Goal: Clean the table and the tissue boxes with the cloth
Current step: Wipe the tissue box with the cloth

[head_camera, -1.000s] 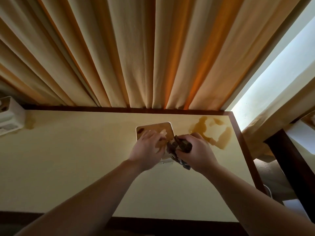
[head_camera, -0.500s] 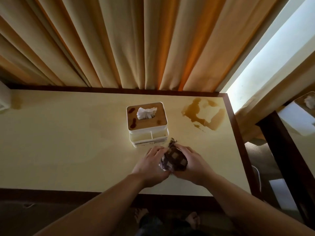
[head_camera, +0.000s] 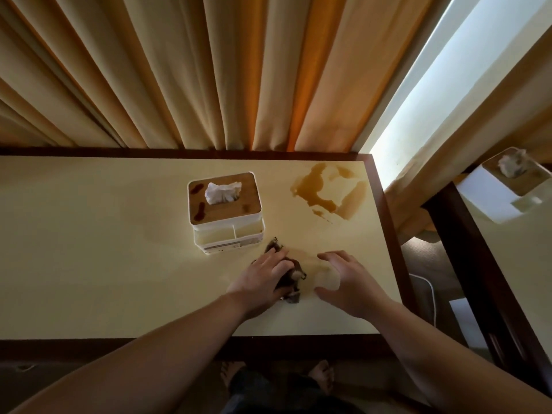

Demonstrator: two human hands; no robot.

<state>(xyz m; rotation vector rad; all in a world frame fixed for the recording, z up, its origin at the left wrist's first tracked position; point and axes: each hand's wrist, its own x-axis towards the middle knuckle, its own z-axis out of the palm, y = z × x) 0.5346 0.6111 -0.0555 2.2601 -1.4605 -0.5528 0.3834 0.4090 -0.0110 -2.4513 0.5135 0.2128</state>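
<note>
Spreading is looking like the main risk: the table (head_camera: 104,264) is carrying a wide brown spill (head_camera: 325,189) at its far right corner, close to the right edge, and a careless rightward sweep could be pushing liquid over onto the floor. Room is lying open across the whole left half, so strokes pulling left and near seem safer. The box (head_camera: 224,210) is sitting mid-table with brown blotches on its lid and a tissue sticking up; wiping it hard could be sliding it or soaking the tissue. The cloth (head_camera: 291,276), dark and bunched, is lying just near of the box, the left hand (head_camera: 263,282) pressing on it, fingers fairly straight. The right hand (head_camera: 346,282) is hovering beside it, loosely curled and holding nothing.
</note>
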